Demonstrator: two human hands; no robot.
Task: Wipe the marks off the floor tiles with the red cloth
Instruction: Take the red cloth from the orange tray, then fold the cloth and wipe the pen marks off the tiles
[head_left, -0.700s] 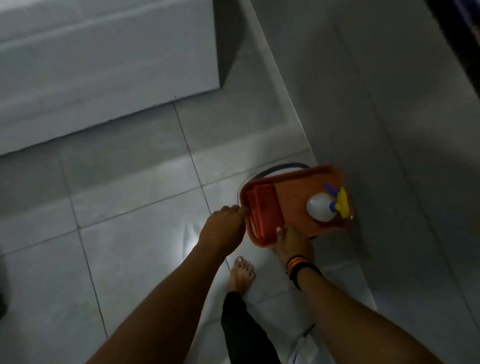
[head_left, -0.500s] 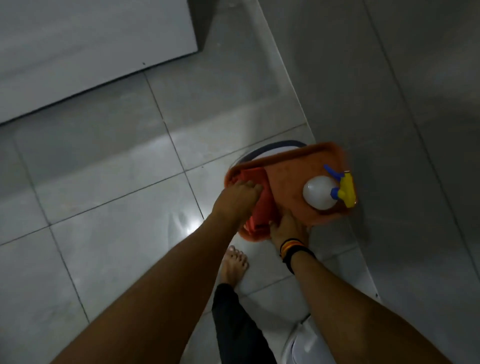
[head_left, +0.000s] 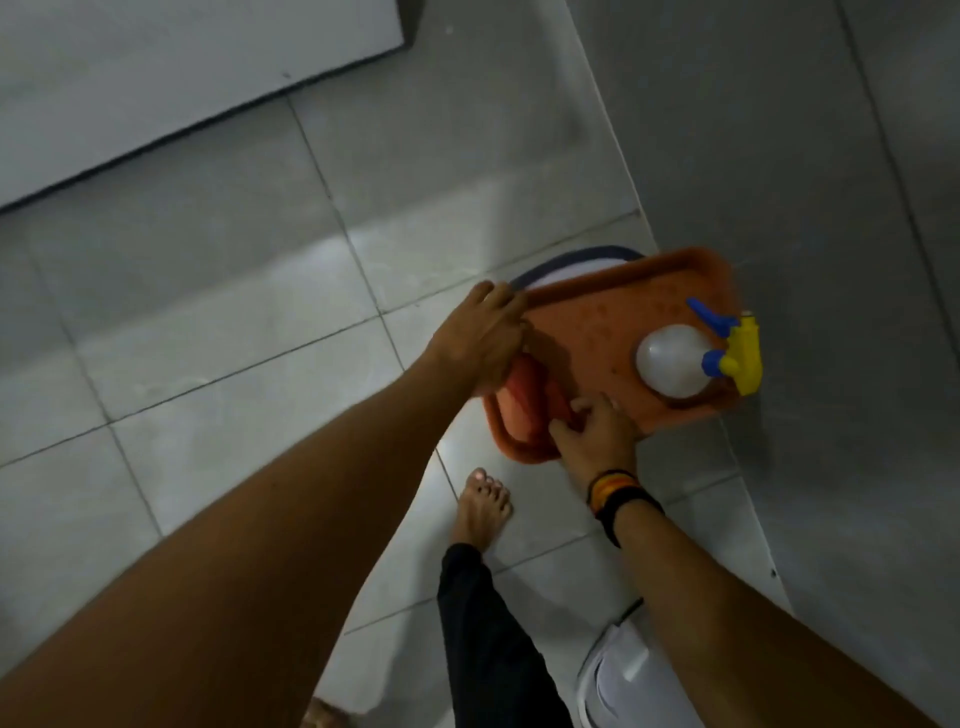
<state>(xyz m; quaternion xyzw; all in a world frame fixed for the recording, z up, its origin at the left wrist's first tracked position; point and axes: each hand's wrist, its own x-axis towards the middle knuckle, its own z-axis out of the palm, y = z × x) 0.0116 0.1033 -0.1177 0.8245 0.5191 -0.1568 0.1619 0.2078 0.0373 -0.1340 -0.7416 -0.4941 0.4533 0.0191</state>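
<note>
The red cloth (head_left: 530, 400) lies bunched at the left end of an orange tray (head_left: 587, 322), held above the grey floor tiles (head_left: 234, 322). My left hand (head_left: 478, 343) rests on top of the cloth and closes on it; the palm hides the grip. My right hand (head_left: 592, 436), with bands on the wrist, holds the tray's near edge, its thumb on the inside next to the cloth. A white spray bottle (head_left: 672, 358) with a yellow and blue head lies at the tray's right end.
A white round container with a dark rim (head_left: 571, 257) sits under the tray's far side. My bare foot (head_left: 483, 506) stands on the tiles just below the tray. A white block (head_left: 156, 78) fills the upper left and a grey wall (head_left: 779, 156) the right.
My left hand moved from the tray's left corner onto the red cloth, which went from flat to bunched under it. My right hand kept hold of the tray's near edge.
</note>
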